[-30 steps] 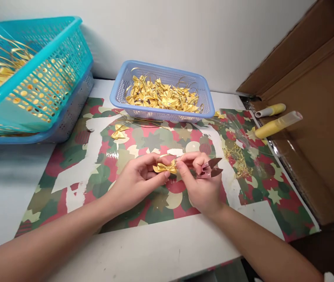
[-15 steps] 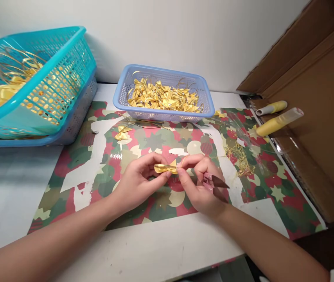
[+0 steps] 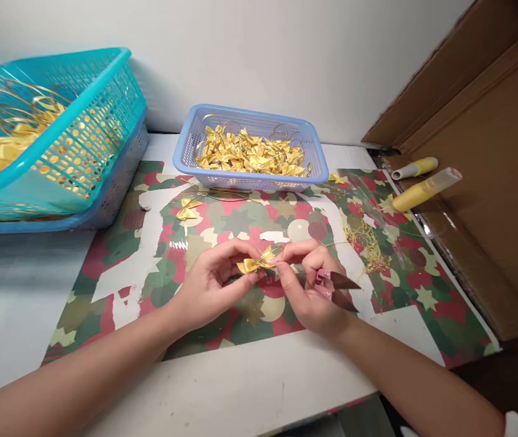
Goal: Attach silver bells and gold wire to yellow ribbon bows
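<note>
Gold bows fill a teal basket (image 3: 65, 185) at far left as the left hand (image 3: 213, 276) pinches one gold bow (image 3: 248, 265), held between both hands on the near side of a blue basket (image 3: 250, 176); the right hand (image 3: 313, 294), cradling pink-handled snips (image 3: 341, 291), pinches at its right end, near thread scraps (image 3: 370, 252) at right.

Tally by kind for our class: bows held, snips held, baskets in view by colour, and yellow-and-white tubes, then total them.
Held bow: 1
Held snips: 1
Blue baskets: 2
Turquoise basket: 1
Yellow-and-white tubes: 2
Total: 7
</note>
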`<state>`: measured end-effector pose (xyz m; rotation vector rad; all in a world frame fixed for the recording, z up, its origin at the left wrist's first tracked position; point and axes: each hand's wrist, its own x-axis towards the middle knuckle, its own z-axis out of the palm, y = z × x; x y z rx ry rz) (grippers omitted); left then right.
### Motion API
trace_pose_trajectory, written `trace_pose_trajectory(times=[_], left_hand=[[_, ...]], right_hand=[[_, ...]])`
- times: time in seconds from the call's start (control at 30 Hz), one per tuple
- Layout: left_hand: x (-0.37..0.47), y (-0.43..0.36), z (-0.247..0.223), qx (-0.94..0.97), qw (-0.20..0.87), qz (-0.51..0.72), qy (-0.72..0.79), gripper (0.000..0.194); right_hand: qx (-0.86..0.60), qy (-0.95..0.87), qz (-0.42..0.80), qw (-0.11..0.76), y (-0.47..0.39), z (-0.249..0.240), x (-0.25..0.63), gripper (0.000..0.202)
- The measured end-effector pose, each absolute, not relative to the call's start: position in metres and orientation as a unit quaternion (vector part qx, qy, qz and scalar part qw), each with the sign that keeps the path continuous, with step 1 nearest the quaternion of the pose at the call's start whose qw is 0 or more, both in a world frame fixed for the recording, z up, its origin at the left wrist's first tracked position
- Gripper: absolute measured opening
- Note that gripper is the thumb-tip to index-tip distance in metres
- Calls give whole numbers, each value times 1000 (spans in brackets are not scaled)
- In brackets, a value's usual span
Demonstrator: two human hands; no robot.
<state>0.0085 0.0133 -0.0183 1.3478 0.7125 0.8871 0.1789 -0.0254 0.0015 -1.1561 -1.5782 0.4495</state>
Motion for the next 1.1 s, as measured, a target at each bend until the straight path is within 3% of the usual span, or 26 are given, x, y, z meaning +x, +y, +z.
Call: trace_pose_trajectory(times=[0.2, 0.37, 0.63, 0.77, 0.97, 1.1], left_hand=[[4, 18, -19, 577, 661, 386, 286, 13], [9, 16, -16, 570, 676, 364, 293, 2], [11, 15, -17, 556, 695, 340, 304, 10], [12, 14, -15, 595, 653, 348, 313, 5], [11, 18, -12, 665, 585, 343, 313, 13], [14, 17, -9, 724, 438, 392, 360, 25]], right_hand=[[-440, -662, 198, 574, -21, -5, 179, 33], [-427, -647, 241, 584, -21, -12, 179, 32], [-420, -633, 269, 593, -19, -18, 180, 29], [-418, -639, 268, 588, -18, -16, 179, 30], [-439, -627, 298, 570, -16, -15, 179, 31], [-472, -602, 334, 550, -16, -11, 176, 30]])
